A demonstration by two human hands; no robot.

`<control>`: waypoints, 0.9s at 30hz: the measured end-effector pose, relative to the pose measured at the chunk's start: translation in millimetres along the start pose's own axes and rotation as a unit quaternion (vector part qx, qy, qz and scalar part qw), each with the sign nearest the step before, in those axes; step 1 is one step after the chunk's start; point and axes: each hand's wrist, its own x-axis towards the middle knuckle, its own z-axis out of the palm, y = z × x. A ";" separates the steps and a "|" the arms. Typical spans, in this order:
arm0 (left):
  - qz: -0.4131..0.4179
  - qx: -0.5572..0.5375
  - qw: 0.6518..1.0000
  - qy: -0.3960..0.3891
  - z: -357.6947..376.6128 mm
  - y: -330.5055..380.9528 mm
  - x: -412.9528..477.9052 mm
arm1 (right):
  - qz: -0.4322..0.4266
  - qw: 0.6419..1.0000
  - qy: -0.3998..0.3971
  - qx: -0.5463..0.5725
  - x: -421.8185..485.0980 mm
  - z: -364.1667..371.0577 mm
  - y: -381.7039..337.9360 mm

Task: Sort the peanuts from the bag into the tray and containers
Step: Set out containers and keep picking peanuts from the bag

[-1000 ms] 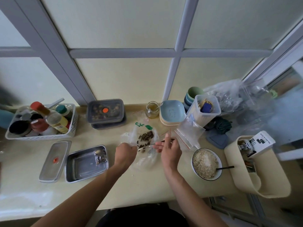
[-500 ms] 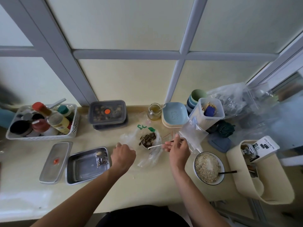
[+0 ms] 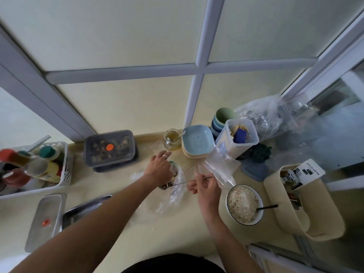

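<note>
Pinching thin tweezers [image 3: 186,182] between thumb and fingertips, the right hand [image 3: 207,189] points their tips leftward into the bag [image 3: 177,195]. Dark peanuts [image 3: 165,186] lie there, just beneath the left hand [image 3: 158,168], whose fingers stretch straight over the bag, gripping nothing. The tray [image 3: 78,212] sits well left of both hands.

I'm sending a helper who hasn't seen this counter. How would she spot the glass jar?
Follow the window's upright bar down to the back of the counter. The glass jar stands there, just left of the stacked square plates. Only it is clear and round, holding yellowish liquid and a spoon.
</note>
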 end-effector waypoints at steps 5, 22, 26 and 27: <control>-0.015 -0.008 0.998 -0.065 14.4 -1.5 27.0 | 0.016 1.000 -0.006 0.011 10.3 -4.4 1.6; -0.112 -0.194 0.971 0.081 2.7 -14.6 -24.4 | -0.069 0.997 0.011 -0.037 25.1 7.0 0.1; -0.073 -0.206 0.973 0.079 12.7 -8.0 -48.5 | -0.073 0.996 0.018 -0.046 16.9 4.3 11.3; -0.059 -0.203 0.974 0.076 15.7 -7.0 -54.8 | -0.067 0.996 0.022 -0.047 15.3 2.6 14.4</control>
